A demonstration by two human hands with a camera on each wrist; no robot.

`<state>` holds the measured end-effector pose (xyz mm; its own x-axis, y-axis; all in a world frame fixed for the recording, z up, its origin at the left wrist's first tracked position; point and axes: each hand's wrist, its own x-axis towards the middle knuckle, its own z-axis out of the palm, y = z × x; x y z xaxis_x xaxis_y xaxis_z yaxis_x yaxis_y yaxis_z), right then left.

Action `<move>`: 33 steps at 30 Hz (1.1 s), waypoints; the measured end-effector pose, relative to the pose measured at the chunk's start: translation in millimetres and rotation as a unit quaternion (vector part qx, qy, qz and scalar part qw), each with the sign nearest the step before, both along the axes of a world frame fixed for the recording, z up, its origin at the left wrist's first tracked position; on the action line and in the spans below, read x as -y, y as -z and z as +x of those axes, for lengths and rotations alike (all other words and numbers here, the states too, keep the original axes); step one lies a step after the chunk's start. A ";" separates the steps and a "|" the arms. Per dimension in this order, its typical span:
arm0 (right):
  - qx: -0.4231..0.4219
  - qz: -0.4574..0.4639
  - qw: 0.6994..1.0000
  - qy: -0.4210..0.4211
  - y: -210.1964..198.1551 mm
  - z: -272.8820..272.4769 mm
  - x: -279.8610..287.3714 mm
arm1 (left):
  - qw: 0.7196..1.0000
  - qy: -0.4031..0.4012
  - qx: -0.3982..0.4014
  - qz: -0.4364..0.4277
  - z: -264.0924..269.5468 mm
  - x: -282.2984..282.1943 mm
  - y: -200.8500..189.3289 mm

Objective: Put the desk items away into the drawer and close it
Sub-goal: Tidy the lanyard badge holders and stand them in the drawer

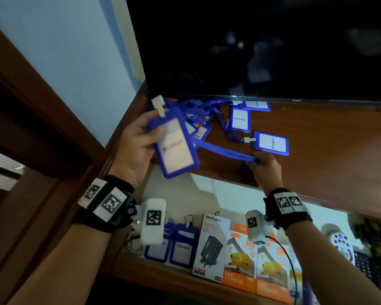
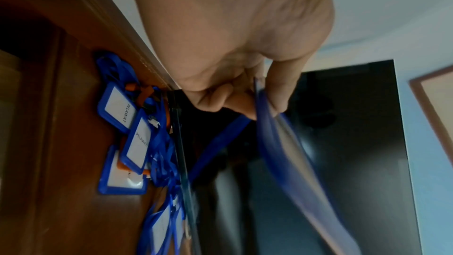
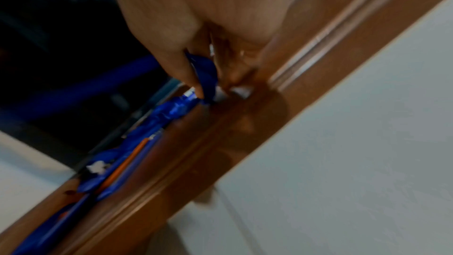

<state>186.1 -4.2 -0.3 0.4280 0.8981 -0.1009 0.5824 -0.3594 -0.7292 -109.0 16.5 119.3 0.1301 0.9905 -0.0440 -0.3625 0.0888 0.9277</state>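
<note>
Wooden surface (image 1: 317, 137) carries scattered badges; our left hand (image 1: 134, 142) grips a badge holder (image 1: 174, 144), our right hand (image 1: 265, 167) pinches its lanyard (image 1: 224, 151).

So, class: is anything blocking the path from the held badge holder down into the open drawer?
Nothing visible blocks it. The badge holder in the left hand hangs above the open drawer; its lanyard, pinched by the right hand, trails across the desk.

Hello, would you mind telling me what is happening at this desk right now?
A person is clearing blue badges off the desk. The left hand holds one badge up, while the right hand pinches its lanyard. More badges lie under the screen; the open drawer below already has some.
</note>
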 end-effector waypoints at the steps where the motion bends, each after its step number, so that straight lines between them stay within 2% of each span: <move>1: 0.008 -0.014 1.000 -0.019 -5.4 -3.5 6.1 | 0.999 0.012 -0.039 -0.017 6.8 3.2 3.3; 3: -0.010 -0.028 0.998 -0.049 -15.3 -11.9 21.3 | 0.989 0.063 -0.123 -0.046 22.4 11.5 11.0; 5: -0.054 0.002 0.997 -0.061 -23.8 -20.3 36.0 | 0.969 0.128 -0.205 -0.058 38.7 21.4 19.5; 7: -0.176 0.062 0.981 -0.051 -33.8 -30.2 47.8 | 0.947 0.185 -0.255 -0.056 54.0 31.7 27.5; 9: -0.334 0.088 0.938 -0.042 -47.4 -39.8 56.1 | 0.933 0.248 -0.252 -0.064 67.4 41.0 31.9; 11: -0.456 0.069 0.886 -0.053 -60.5 -46.9 62.8 | 0.925 0.286 -0.237 -0.072 78.0 48.7 33.0; 13: -0.535 0.030 0.843 -0.048 -67.8 -50.4 69.1 | 0.930 0.286 -0.217 -0.084 85.6 54.9 33.8; 14: -0.554 0.018 0.831 -0.044 -69.5 -51.5 72.0 | 0.934 0.276 -0.207 -0.090 88.1 57.5 33.8; 19: -0.537 0.023 0.843 -0.018 -63.5 -55.7 82.6 | 0.943 0.259 -0.174 -0.117 92.3 66.2 35.6; 23: -0.441 0.084 0.893 -0.032 -65.7 -50.3 81.7 | 0.931 0.301 -0.166 -0.125 92.9 72.6 33.7; 26: -0.456 0.060 0.885 -0.068 -70.5 -48.4 81.5 | 0.926 0.314 -0.166 -0.128 91.8 73.4 32.3; 30: -0.440 0.039 0.896 -0.053 -69.2 -50.3 87.6 | 0.943 0.255 -0.169 -0.132 87.7 69.6 31.4; 33: -0.454 0.018 0.888 -0.067 -63.6 -53.0 95.7 | 0.959 0.187 -0.163 -0.140 88.7 66.3 34.2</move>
